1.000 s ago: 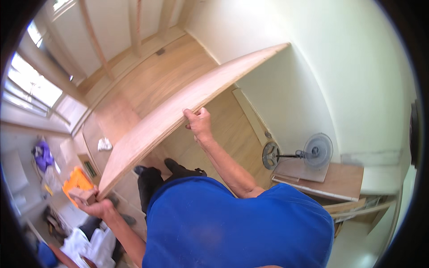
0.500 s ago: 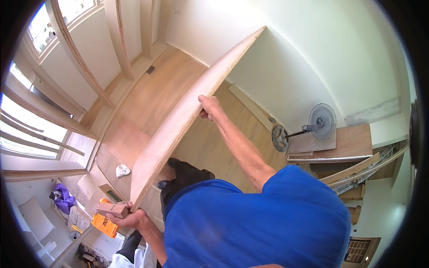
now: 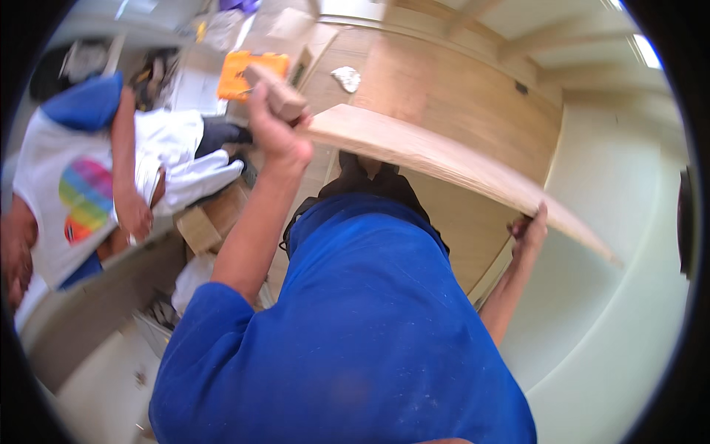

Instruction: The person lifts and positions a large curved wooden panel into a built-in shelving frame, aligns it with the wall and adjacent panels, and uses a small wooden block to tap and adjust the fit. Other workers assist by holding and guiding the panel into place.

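I hold a long, light wooden board point(image 3: 444, 166) level in front of my chest, running from upper left to lower right. My left hand point(image 3: 277, 129) grips its left end, where a small wooden block point(image 3: 277, 92) shows above my fingers. My right hand point(image 3: 529, 229) clasps the board's near edge toward its right end. My blue shirt point(image 3: 347, 333) fills the lower middle, and my dark trousers point(image 3: 370, 181) show under the board.
Another person in a white top with a coloured patch point(image 3: 85, 196) bends at the left. An orange case point(image 3: 248, 70), a crumpled white rag point(image 3: 346, 78) and cardboard boxes point(image 3: 203, 226) lie on the wooden floor point(image 3: 458, 96). A pale wall point(image 3: 614, 185) stands close at right.
The view has swung round strongly. The board now lies across my front instead of pointing away, and both hands still hold it. Another person has come into view at left.
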The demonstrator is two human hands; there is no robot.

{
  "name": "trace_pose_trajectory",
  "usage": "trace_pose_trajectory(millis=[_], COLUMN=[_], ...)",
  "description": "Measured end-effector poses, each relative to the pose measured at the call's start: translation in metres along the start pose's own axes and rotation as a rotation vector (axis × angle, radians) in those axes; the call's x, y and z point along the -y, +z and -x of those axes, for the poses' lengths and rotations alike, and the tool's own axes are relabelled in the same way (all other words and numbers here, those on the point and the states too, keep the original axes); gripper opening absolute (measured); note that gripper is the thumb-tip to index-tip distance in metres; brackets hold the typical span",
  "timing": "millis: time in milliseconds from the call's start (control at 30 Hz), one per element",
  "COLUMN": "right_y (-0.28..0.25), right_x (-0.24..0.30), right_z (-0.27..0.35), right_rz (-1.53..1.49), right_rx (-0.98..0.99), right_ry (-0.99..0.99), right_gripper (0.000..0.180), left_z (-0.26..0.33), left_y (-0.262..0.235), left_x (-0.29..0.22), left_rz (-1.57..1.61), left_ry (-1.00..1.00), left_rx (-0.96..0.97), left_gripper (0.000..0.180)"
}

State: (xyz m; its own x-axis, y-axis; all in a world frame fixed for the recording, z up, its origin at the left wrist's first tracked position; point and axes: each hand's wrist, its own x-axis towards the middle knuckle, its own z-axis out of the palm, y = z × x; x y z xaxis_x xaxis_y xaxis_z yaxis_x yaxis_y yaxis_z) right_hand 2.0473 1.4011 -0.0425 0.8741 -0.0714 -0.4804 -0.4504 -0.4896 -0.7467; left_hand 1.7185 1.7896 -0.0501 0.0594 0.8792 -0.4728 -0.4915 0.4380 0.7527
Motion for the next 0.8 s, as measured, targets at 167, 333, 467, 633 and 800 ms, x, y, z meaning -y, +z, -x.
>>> trace_pose_trajectory(millis=[167,333,467,633,800], right_y=[0.017,0.194,0.245,0.273,0.288], right_x=[0.135,0.160,0.168,0.219,0.224], right_z=[0.052,0.138,0.101,0.080,0.067], right_rz=[0.596,0.868,1.318,1.408,1.343], right_rx=[0.330,0.582,0.599,0.812,0.857], right_ry=[-0.503,-1.606,-1.377,-1.345,-1.411], right_gripper=[0.067,0.063,0.054,0.038,0.034], left_z=[-0.024,-0.057,-0.075,0.003,0.099], left_y=[0.027,0.063,0.013,-0.142,-0.176], left_x=[-0.002,-0.004,-0.024,0.011,0.073], left_rz=[0.151,0.290,0.505,0.175,0.085], left_ry=[-0.029,-0.024,-0.011,-0.062,-0.295], left_rx=[-0.038,-0.054,0.032,-0.126,-0.339], left_gripper=[0.048,0.041,0.047,0.061,0.060])
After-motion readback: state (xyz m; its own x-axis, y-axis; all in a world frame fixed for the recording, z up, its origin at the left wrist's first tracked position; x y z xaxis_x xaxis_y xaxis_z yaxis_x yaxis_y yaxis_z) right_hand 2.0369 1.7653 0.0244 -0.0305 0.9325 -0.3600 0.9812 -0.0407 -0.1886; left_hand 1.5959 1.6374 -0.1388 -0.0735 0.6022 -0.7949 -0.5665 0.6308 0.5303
